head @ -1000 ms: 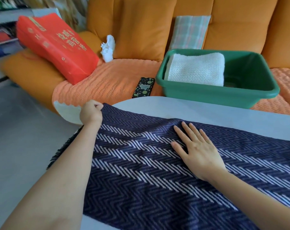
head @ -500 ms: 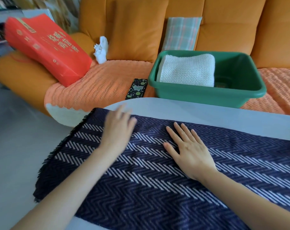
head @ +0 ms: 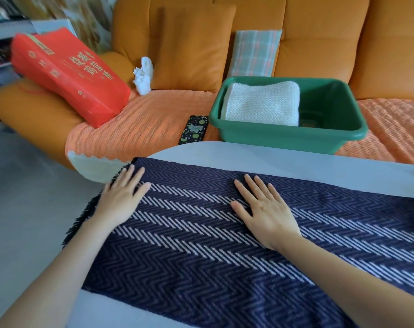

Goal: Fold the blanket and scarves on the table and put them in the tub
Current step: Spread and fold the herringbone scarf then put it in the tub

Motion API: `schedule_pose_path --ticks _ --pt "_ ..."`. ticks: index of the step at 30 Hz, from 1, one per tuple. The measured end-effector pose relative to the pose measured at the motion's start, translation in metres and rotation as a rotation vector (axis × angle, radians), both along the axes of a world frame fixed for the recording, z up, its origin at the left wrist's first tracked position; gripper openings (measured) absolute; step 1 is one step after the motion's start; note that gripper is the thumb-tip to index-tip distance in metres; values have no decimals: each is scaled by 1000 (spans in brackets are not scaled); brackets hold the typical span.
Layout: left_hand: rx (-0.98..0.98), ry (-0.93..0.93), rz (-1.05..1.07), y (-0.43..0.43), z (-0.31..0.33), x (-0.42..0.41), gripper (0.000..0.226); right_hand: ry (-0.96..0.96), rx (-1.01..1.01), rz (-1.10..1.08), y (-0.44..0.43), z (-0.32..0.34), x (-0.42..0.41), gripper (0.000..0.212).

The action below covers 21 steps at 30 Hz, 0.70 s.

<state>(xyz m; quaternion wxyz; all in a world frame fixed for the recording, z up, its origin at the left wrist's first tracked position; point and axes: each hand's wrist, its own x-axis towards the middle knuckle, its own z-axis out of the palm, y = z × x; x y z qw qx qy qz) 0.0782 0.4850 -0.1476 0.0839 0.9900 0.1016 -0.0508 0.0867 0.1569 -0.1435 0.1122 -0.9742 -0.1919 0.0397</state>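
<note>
Both hands, left (head: 122, 197) and right (head: 264, 210), lie flat on the scarf (head: 201, 245), whose overhanging fringed end could drag it off the table (head: 272, 159).

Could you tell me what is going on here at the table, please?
A person is working on a dark zigzag scarf spread along the table. Both hands lie flat on it, fingers straight: the left hand near the fringed end, the right hand nearer the middle. The scarf is not yet folded up. Behind the table, the green tub sits on the sofa and already holds a folded white blanket.
</note>
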Motion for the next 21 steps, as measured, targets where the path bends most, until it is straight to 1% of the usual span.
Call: schedule_pose_path --ticks 3,7,9,10,12,13,15,16,17,18,21 --pt "-35 -8 104 20 0 2 64 -8 -9 -1 0 -2 1 60" --pt "81 34 153 18 4 10 62 -12 -14 -3 1 -3 2 60" --pt "125 -66 154 -1 9 9 63 -12 -12 -7 0 -2 1 60" --pt "116 -136 135 -16 12 7 63 -13 -11 -8 0 -3 1 60" --pt "38 -244 33 -52 17 -2 62 -13 -12 -5 0 -3 1 60" --pt "-3 -261 -67 -71 19 -5 60 -10 -14 -2 0 -3 1 60" --pt "-31 -225 -295 -97 17 -3 58 -9 -18 -1 1 -3 1 60" --pt "-40 -178 -360 -101 15 4 57 -11 -19 -2 0 -3 1 60" --pt "-49 -130 -361 -98 12 14 57 -11 -20 -3 0 -3 1 60" --pt "-52 -100 -317 -91 8 24 57 -12 -21 -5 0 -3 2 60" --pt "15 -93 -106 -55 -5 44 62 -13 -21 -5 0 -4 2 60"
